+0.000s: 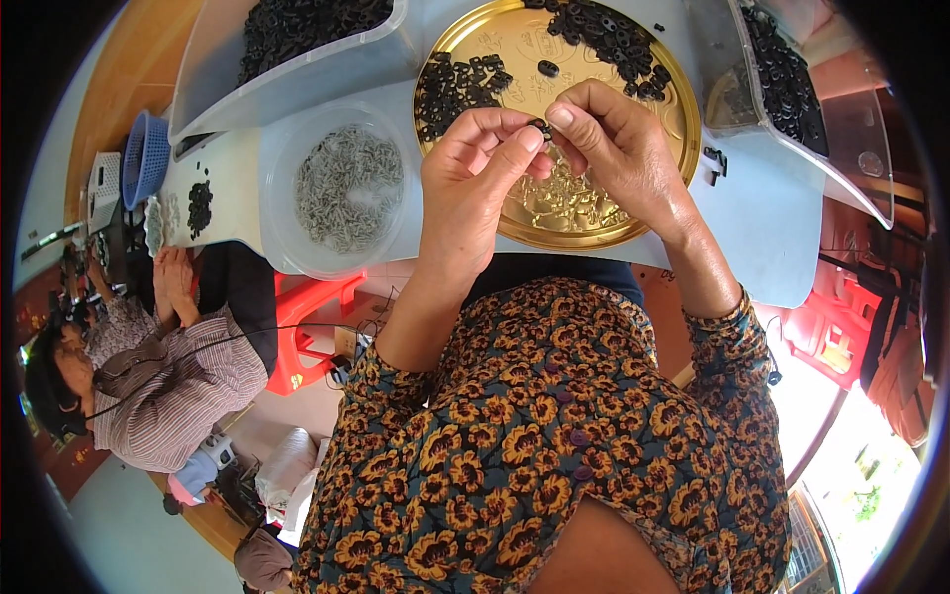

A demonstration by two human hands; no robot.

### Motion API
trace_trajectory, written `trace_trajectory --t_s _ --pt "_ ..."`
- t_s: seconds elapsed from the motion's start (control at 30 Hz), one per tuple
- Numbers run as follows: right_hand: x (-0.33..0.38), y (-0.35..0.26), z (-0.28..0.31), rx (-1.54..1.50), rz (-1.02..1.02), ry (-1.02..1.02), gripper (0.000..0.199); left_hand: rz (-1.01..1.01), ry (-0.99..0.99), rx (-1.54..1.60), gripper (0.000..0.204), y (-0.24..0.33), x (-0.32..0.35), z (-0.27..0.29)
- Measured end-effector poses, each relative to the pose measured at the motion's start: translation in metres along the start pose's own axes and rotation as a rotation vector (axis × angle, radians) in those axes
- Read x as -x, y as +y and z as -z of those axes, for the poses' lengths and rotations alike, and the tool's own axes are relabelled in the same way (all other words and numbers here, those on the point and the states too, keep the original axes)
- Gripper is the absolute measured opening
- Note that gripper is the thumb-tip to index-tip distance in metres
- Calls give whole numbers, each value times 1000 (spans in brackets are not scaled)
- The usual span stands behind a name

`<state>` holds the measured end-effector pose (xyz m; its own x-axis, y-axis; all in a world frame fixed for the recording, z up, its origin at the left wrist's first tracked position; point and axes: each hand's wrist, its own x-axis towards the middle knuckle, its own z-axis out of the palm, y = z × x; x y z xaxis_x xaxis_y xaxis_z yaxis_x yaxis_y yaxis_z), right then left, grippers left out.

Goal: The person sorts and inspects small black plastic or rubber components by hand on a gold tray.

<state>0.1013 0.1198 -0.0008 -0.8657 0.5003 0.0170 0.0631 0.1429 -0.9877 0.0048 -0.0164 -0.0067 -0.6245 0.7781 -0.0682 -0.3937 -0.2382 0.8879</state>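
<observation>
Both hands meet over the round shiny gold metal tray (673, 119), which sits on the pale table (772, 218). The left hand (475, 173) and the right hand (618, 148) are curled, and their fingertips pinch one small black ring-shaped part (541, 127) between them. It is tiny and mostly hidden by the fingers, so it may be more than one piece. The part is held just above the middle of the gold tray.

On the gold tray lie two heaps of small black parts (455, 84), one at its left side and one at its far edge. A single black part (547, 68) lies between the heaps.

Left of the gold tray stands a round clear plastic tub (282, 238) full of little grey metal pieces (348, 186). Beyond the gold tray on the left is a clear plastic bin (198, 79) with many black parts. Right of the gold tray is another clear bin (841, 139) with black parts.

Far left of the gold tray, another person in a striped shirt (168, 376) sits at the table.
</observation>
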Motion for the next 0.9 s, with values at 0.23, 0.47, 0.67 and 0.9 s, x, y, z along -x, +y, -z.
trace_trajectory --t_s 0.23,0.47,0.67,0.9 --pt "1 -3 2 57 -25 -8 26 -17 9 -27 14 0 2 -1" --pt "0 -9 1 261 156 43 21 -56 6 -131 13 0 2 0" --pt "0 -11 2 239 127 27 21 -45 37 -142 15 1 3 -2" --pt "2 -10 2 212 90 11 22 -51 25 -106 13 1 2 -1"
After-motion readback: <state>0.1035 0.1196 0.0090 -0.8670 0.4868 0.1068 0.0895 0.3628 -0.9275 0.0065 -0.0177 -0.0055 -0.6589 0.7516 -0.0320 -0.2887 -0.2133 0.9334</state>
